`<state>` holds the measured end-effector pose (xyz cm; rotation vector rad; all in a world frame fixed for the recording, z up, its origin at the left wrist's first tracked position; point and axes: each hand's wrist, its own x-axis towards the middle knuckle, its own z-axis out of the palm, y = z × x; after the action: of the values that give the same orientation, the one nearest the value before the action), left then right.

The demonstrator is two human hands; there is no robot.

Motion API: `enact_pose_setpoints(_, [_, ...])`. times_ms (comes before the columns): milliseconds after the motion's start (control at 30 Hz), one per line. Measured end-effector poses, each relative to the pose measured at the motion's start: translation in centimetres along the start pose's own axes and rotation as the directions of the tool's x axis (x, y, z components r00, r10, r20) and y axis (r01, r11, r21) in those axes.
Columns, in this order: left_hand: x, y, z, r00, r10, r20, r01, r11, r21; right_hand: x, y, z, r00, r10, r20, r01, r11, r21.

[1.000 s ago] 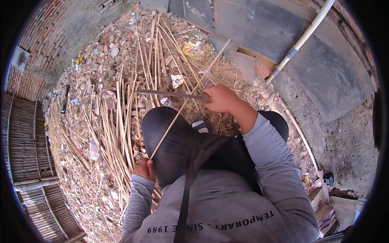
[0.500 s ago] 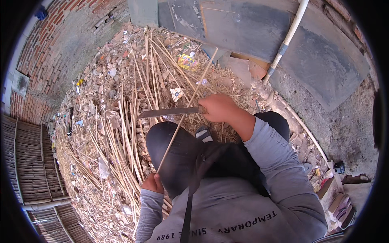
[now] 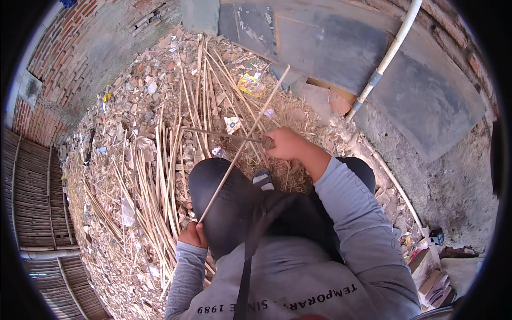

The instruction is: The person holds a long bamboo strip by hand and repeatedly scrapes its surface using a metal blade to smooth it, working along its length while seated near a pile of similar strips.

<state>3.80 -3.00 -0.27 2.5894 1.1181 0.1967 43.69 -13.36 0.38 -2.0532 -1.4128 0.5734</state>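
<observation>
My left hand (image 3: 193, 234) was clenched around the near end of 1 bamboo stick (image 3: 242, 144), which ran over my knee (image 3: 218, 197) toward the wall. My right hand (image 3: 285, 144) was closed on the handle of a long blade (image 3: 224, 134) laid across the stick. To shave cleanly, I judged I should keep the stick braced on the knee and the blade at a shallow angle.

Bright daylight falls on open ground littered with rubble and dry straw (image 3: 133, 176); a red brick wall (image 3: 48, 69) curves along the far left; grey sheet panels (image 3: 330, 42) lean at the far side; a white plastic pipe (image 3: 386, 56) slants down on the right; woven bamboo fencing (image 3: 32, 208) stands at the near left.
</observation>
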Motion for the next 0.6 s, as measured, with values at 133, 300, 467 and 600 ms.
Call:
enact_pose_setpoints(133, [-0.4, -0.2, -0.7, 0.997, -0.05, 0.062, 0.05, 0.999, -0.001, -0.1, -0.8, 1.3, 0.999, 0.048, 0.016, -0.046, 0.994, -0.104])
enact_pose_setpoints(300, [-1.1, -0.1, -0.3, 1.0, -0.002, -0.017, 0.002, 1.0, 0.014, -2.0, -3.1, -0.5, 1.0, 0.024, 0.019, -0.017, 0.949, -0.314])
enact_pose_setpoints(467, [-0.3, 0.2, -0.3, 0.999, -0.034, -0.039, 0.034, 0.999, 0.006, -0.3, 0.5, -1.6, 0.98, 0.156, -0.124, -0.179, 0.964, -0.195])
enact_pose_setpoints(600, [-1.3, -0.5, -0.1, 0.997, -0.054, -0.049, 0.057, 0.996, 0.063, -1.2, -3.1, -0.6, 0.995, 0.071, -0.063, -0.086, 0.953, -0.29])
